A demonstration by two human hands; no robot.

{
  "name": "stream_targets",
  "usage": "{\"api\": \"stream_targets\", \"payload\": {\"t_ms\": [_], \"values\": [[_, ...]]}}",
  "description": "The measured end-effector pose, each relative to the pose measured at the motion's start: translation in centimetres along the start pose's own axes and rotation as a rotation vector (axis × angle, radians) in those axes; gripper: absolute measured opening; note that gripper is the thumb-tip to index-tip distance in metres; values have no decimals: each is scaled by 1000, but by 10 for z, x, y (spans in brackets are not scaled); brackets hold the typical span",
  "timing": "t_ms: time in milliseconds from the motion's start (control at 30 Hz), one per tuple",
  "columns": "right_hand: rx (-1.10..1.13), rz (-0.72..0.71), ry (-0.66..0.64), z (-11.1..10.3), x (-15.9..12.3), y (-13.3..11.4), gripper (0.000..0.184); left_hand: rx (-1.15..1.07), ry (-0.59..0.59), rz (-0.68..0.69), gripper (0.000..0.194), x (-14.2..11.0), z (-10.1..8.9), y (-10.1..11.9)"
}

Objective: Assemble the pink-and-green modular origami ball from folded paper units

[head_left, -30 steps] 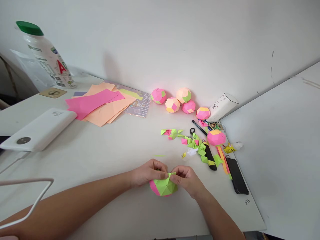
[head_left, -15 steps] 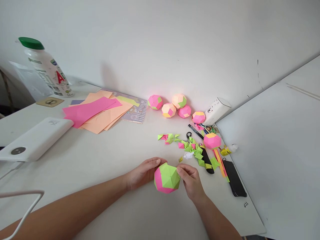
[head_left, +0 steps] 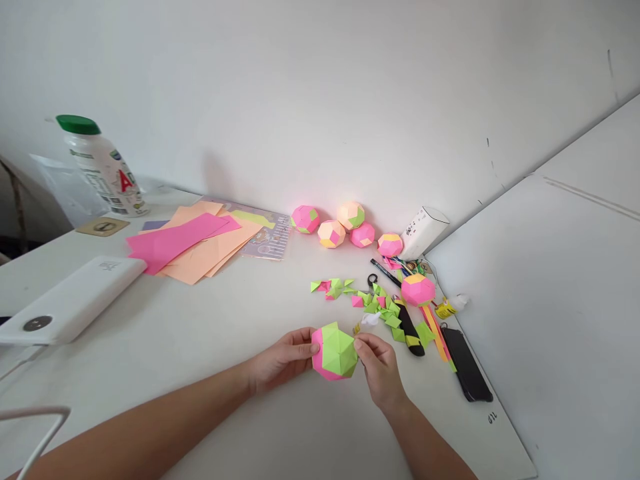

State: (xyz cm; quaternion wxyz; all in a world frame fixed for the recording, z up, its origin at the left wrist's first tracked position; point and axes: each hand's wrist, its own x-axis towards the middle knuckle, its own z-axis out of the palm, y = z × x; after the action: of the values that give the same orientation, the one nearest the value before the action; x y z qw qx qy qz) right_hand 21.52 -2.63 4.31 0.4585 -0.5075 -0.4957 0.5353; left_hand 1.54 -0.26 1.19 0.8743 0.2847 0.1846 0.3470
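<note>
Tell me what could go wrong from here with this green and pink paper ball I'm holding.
The left hand and right hand grip the paper ball from opposite sides, so squeezing hard might dent its faces or open a seam.

The small folded pieces lie loose just beyond the right hand, so a sweep of that hand could scatter them.

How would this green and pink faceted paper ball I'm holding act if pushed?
The green and pink paper ball is probably light, being folded paper. Its creased faces might dent under a hard push. Being roundish, it could roll, though flat facets may stop it.
</note>
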Motion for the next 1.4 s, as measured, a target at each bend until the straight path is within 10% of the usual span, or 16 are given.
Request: {"api": "stream_targets", "payload": {"t_ms": [367, 633, 1400], "values": [[47, 37, -83, -2, 5, 6, 38, -98, 19, 43, 13, 3, -2, 0], [-7, 48, -466, -18, 20, 6, 50, -58, -3, 53, 10, 1, -4, 4], [558, 267, -289, -6, 30, 27, 18, -124, -106, -15, 43, 5, 2, 6]]}}
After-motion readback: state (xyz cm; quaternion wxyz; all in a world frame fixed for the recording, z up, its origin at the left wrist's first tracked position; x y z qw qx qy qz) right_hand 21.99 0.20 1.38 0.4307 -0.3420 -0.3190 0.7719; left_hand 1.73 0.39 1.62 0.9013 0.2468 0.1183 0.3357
